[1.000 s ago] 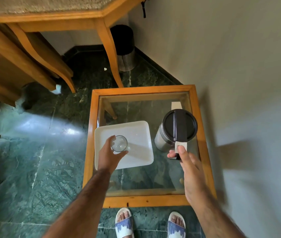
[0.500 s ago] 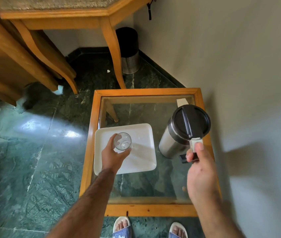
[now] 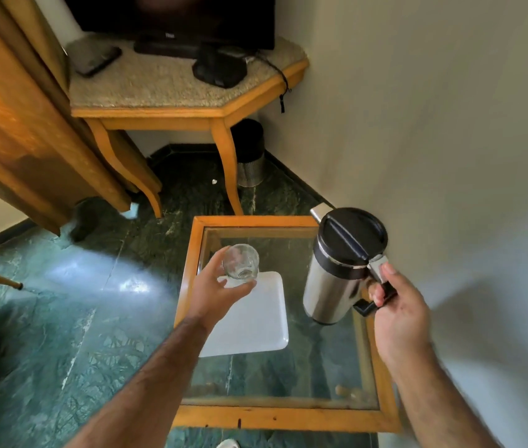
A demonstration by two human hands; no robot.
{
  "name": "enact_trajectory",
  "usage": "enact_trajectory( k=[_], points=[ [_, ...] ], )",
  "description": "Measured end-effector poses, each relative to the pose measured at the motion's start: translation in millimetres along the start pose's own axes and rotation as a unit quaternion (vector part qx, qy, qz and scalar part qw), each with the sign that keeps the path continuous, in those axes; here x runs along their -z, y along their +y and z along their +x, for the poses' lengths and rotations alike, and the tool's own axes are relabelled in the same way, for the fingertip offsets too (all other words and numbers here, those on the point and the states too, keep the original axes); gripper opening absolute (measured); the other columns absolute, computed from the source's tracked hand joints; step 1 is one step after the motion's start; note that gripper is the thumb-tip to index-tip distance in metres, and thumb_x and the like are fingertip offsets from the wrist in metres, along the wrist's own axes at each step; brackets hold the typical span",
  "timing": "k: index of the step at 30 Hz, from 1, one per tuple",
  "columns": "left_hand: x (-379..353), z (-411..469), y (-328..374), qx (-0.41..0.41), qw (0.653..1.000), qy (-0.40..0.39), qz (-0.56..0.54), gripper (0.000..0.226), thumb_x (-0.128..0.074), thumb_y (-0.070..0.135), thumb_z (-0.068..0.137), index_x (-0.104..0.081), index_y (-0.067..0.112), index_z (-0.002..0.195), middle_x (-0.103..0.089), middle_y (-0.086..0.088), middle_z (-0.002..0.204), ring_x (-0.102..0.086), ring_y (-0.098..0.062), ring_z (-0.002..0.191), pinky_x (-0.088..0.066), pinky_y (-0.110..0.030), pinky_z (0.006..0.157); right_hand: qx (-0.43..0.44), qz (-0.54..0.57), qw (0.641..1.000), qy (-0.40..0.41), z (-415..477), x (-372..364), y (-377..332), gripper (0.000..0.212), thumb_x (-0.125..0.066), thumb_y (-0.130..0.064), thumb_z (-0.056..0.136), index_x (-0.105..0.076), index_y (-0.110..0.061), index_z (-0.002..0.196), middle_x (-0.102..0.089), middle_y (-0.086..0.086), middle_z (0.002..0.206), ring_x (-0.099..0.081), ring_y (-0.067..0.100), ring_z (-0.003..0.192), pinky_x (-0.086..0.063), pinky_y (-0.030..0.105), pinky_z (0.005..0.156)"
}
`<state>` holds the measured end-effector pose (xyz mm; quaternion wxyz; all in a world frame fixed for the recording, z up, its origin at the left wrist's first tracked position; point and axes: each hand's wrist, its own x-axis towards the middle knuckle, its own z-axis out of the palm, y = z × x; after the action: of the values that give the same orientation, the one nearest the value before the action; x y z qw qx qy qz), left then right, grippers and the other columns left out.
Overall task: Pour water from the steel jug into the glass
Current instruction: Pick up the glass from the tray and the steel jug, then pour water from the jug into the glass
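Steel jug [image 3: 337, 270] gripped at its handle by right hand [image 3: 398, 315], glass [image 3: 240, 262] clasped in left hand [image 3: 216, 294].

Floor: you stand on green marble floor [image 3: 62, 318], glare patch at left.
Wall: plain cream wall [image 3: 434, 124], right.
Corner: wooden stand [image 3: 188, 111], bin [image 3: 249, 153] beneath.

Brushed steel cylindrical jug [image 3: 327, 286]: satin metal body, matt black plastic lid and handle. Small clear tumbler glass [image 3: 241, 262]: glossy, smooth. Square white plastic tray [image 3: 256, 321]: smooth, semi-gloss. Wood-framed glass worktop [image 3: 288, 418]: varnished frame, reflective pane. Green marble floor [image 3: 62, 318]: polished.
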<state>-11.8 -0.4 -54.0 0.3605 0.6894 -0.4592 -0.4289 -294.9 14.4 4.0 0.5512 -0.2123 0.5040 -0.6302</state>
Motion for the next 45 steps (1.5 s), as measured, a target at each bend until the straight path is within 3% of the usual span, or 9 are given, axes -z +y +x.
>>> enact_trajectory(
  k=[3,7,11,15,19,23,34,38,45],
  points=[
    [15.2,-13.2,46.6,-0.018,0.999,-0.016,-0.027,0.074,-0.094,0.021,0.068,-0.061,0.033,0.134,-0.068,0.014,0.125,-0.066,-0.014,0.121,-0.057,-0.041,0.104,0.013,-0.023,1.000,-0.002,-13.5,-18.0,-41.1,0.049,-0.059,-0.019,0.096,-0.058,-0.023,0.047,-0.042,-0.011,0.049,-0.036,0.008,0.050,-0.027,0.029,0.063],
    [38.6,-33.3,111.2,-0.052,0.998,-0.018,-0.035,0.070,-0.090,0.036,0.064,-0.064,0.039,0.128,-0.070,0.013,0.123,-0.067,-0.018,0.119,-0.060,-0.047,0.099,0.029,-0.064,0.997,-0.046,-35.2,-46.6,-101.8,0.036,-0.071,-0.039,0.073,-0.052,-0.026,0.046,-0.038,-0.010,0.046,-0.034,0.008,0.046,-0.025,0.034,0.061],
    [58.2,-54.4,171.1,-0.080,0.996,-0.029,-0.035,0.066,-0.091,0.033,0.069,-0.061,0.043,0.128,-0.070,0.010,0.125,-0.067,-0.019,0.118,-0.060,-0.038,0.097,0.043,-0.083,0.991,-0.097,-56.2,-74.4,-159.0,0.040,-0.073,-0.047,0.063,-0.044,-0.026,0.045,-0.034,-0.007,0.045,-0.032,0.012,0.047,-0.024,0.038,0.061],
    [75.6,-78.8,218.1,-0.107,0.993,-0.042,-0.035,0.062,-0.091,0.020,0.075,-0.055,0.053,0.115,-0.069,0.015,0.118,-0.068,-0.008,0.107,-0.053,-0.012,0.081,0.050,-0.126,0.980,-0.144,-70.5,-104.3,-215.2,0.043,-0.074,-0.048,0.065,-0.042,-0.025,0.048,-0.033,-0.006,0.047,-0.029,0.018,0.051,-0.026,0.035,0.057],
    [95.1,-103.6,249.6,-0.122,0.991,-0.034,-0.036,0.064,-0.091,0.017,0.075,-0.055,0.053,0.112,-0.069,0.016,0.116,-0.067,-0.008,0.109,-0.056,-0.026,0.091,0.061,-0.186,0.957,-0.215,-86.7,-137.5,-270.7,0.046,-0.073,-0.040,0.075,-0.040,-0.025,0.046,-0.031,-0.004,0.047,-0.028,0.014,0.046,-0.026,0.028,0.050],
    [113.5,-121.9,273.8,-0.135,0.990,-0.019,-0.033,0.071,-0.092,0.020,0.073,-0.054,0.043,0.129,-0.067,0.015,0.123,-0.064,-0.015,0.118,-0.055,-0.040,0.102,0.075,-0.246,0.934,-0.247,-98.3,-165.0,-318.9,0.046,-0.070,-0.038,0.079,-0.039,-0.023,0.048,-0.028,-0.002,0.050,-0.025,0.015,0.048,-0.024,0.025,0.047],
    [141.4,-153.3,312.2,-0.163,0.985,0.003,-0.063,0.071,-0.093,0.021,0.071,-0.055,0.054,0.121,-0.069,0.019,0.119,-0.066,-0.007,0.111,-0.059,-0.022,0.079,0.064,-0.376,0.862,-0.333,-124.3,-213.5,-399.2,0.051,-0.069,-0.030,0.095,-0.042,-0.028,0.052,-0.029,-0.005,0.053,-0.021,0.013,0.049,-0.017,0.034,0.054],
    [146.8,-160.6,320.3,-0.168,0.983,0.007,-0.066,0.071,-0.094,0.022,0.070,-0.057,0.051,0.124,-0.072,0.021,0.114,-0.069,-0.007,0.110,-0.059,-0.019,0.076,0.060,-0.410,0.841,-0.347,-129.2,-231.8,-415.9,0.050,-0.069,-0.032,0.094,-0.042,-0.027,0.052,-0.031,-0.004,0.054,-0.024,0.011,0.047,-0.018,0.028,0.048],
    [158.0,-174.7,328.4,-0.179,0.982,0.013,-0.052,0.066,-0.093,0.024,0.072,-0.057,0.055,0.118,-0.067,0.043,0.108,-0.068,-0.004,0.106,-0.053,-0.011,0.071,0.064,-0.504,0.773,-0.380,-139.3,-258.7,-434.9,0.048,-0.072,-0.049,0.083,-0.045,-0.023,0.053,-0.037,-0.002,0.056,-0.030,0.012,0.050,-0.027,0.028,0.051]
  ],
)
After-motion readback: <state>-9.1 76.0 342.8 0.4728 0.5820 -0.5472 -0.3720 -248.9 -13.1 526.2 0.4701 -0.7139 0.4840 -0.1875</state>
